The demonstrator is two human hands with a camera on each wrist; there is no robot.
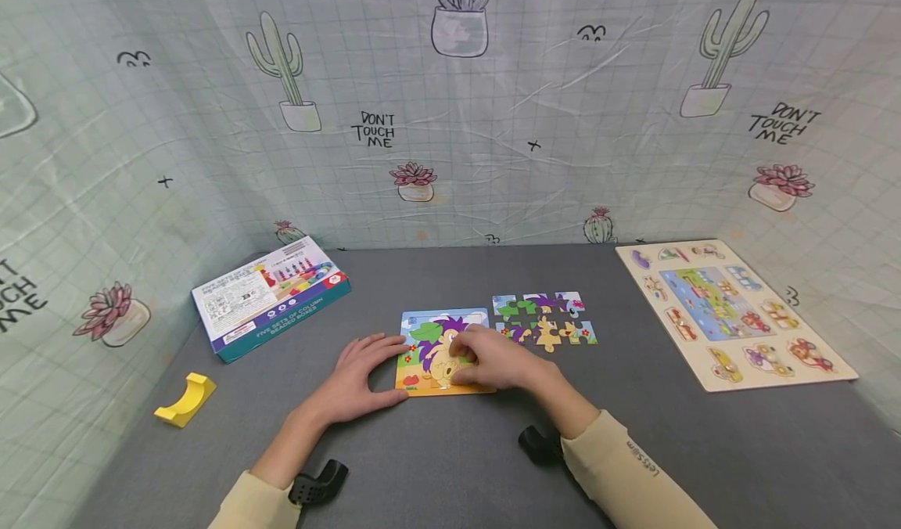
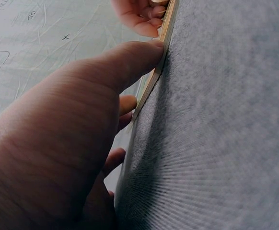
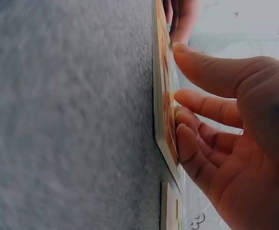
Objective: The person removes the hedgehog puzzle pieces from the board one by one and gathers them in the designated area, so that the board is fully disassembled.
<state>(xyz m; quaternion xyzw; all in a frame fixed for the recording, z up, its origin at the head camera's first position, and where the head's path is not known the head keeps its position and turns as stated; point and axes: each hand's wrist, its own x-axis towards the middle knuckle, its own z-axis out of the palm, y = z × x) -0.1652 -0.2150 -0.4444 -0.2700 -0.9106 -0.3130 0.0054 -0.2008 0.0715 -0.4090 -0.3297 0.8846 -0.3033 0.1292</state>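
Note:
A jigsaw board [image 1: 411, 388] with a purple-haired cartoon picture lies flat on the dark grey table in the head view. My left hand [image 1: 360, 380] is at its left side, fingers spread and fairly straight. In the left wrist view, the thumb [image 2: 130, 60] touches the board's wooden edge [image 2: 154, 76]. Over the right part of the picture, my right hand [image 1: 493, 358] has thumb and fingers bent around a yellowish puzzle piece [image 1: 445, 370], partly hidden by them. The right wrist view shows its fingertips [image 3: 185, 139] against the board's face.
Several loose puzzle pieces [image 1: 545, 332] lie in two rows just right of the board. A toy box [image 1: 271, 298] sits at the back left, with a yellow curved block [image 1: 186, 400] nearer. A wooden picture board [image 1: 693, 357] lies at the right. Patterned cloth [image 1: 493, 122] surrounds the table.

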